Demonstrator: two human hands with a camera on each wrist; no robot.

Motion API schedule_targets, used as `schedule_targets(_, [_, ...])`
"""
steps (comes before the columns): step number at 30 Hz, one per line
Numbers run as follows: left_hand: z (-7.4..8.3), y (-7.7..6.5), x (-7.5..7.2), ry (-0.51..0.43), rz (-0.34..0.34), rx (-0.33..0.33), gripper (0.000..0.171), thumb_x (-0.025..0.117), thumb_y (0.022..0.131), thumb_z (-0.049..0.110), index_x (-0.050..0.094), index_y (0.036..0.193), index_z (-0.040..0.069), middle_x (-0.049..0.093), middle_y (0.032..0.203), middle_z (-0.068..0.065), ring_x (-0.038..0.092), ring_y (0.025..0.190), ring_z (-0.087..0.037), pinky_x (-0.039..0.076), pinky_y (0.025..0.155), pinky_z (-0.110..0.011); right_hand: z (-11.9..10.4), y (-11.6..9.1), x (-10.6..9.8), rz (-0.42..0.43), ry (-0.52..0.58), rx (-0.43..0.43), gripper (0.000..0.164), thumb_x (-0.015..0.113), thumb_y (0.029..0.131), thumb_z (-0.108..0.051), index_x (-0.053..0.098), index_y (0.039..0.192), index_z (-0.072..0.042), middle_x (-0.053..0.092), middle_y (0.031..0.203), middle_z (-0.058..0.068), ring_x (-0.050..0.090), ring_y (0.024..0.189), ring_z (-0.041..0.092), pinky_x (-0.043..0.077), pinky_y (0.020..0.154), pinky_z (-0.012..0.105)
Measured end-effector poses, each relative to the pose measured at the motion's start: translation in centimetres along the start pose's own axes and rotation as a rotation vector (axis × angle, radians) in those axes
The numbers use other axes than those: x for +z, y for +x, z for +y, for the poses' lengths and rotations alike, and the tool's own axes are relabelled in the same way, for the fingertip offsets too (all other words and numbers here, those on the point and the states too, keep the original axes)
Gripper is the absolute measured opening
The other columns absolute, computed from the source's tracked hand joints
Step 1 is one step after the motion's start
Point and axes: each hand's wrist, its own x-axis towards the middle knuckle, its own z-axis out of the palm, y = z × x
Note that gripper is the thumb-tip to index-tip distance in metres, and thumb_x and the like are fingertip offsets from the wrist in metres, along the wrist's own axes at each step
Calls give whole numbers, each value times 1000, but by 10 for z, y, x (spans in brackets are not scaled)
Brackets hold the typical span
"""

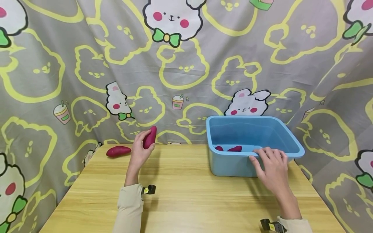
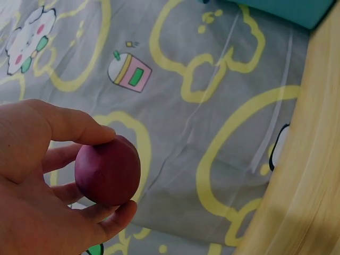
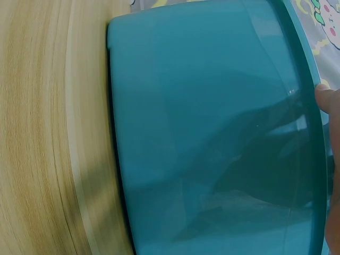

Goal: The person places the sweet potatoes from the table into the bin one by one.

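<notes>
Right hand [image 1: 272, 168]: fingers bent, gripping the near rim of 1 blue tub [image 1: 233, 165] near the far right corner of the desk [image 1: 186, 197].
Left hand [image 1: 141, 152]: fingers a potato's thickness apart, curled round 1 purple sweet potato [image 1: 150, 138] near the far edge.
Tub potatoes [image 1: 234, 149]: 2 visible, partly hidden by the front wall.
Loose potato [image 1: 118, 151]: 1, near the far left corner.
Curtain [image 1: 186, 77]: rabbit-patterned, hanging behind the desk.

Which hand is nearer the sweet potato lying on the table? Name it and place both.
Left. The left hand is just right of that sweet potato; the right hand is much farther right, at the blue tub.
</notes>
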Motion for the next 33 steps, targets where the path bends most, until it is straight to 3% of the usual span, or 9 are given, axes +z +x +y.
schedule_targets(9, [10,-2,4,-26,1,48,59,75,84,-3,59,141,1,46,148,-23,50,127,-42,45,97,-57,0,-1,0,-5,-1,2,27,74,90,-27,70,111,-9,64,105,15,50,107,41,25,102,67])
schedule_targets(25, [26,-4,13,-64,-13,73,61,74,85,-5,58,143,2,45,149,-22,51,126,-43,48,94,-59,1,-1,0,1,5,-1,27,74,90,-26,70,111,-9,64,105,15,50,107,41,25,102,67])
schedule_targets(33, [31,-4,20,-73,20,126,60,74,83,-6,60,141,3,48,148,-20,52,125,-42,49,93,-59,1,-1,0,1,9,0,28,74,90,-26,70,112,-8,64,106,15,50,109,41,24,102,67])
